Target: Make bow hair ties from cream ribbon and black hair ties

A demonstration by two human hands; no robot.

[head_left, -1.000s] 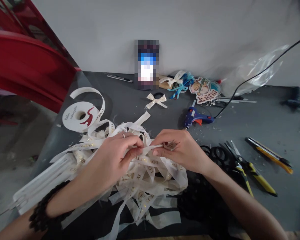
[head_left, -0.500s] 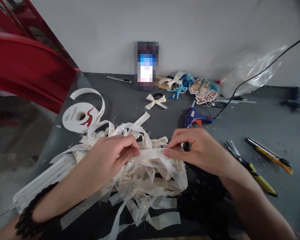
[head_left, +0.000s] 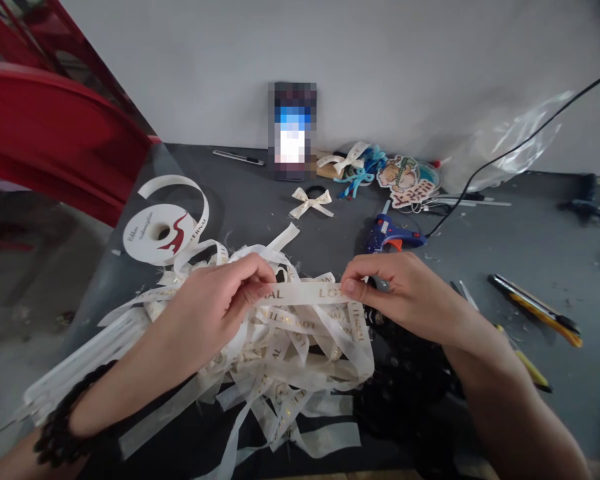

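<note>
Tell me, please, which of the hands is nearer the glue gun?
Right. The right hand is just in front of the glue gun; the left hand is farther off, across the ribbon strip both pinch.

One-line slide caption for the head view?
Head view: left hand and right hand hold a cream printed ribbon strip taut above a tangled ribbon pile on a grey table; glue gun behind.

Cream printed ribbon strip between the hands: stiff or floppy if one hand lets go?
Probably floppy: the cream printed ribbon strip looks straight only because the left hand and right hand pinch its ends, and the loose ribbon pile below curls limply. Likely very light and somewhat slippery, given its sheen.
</note>
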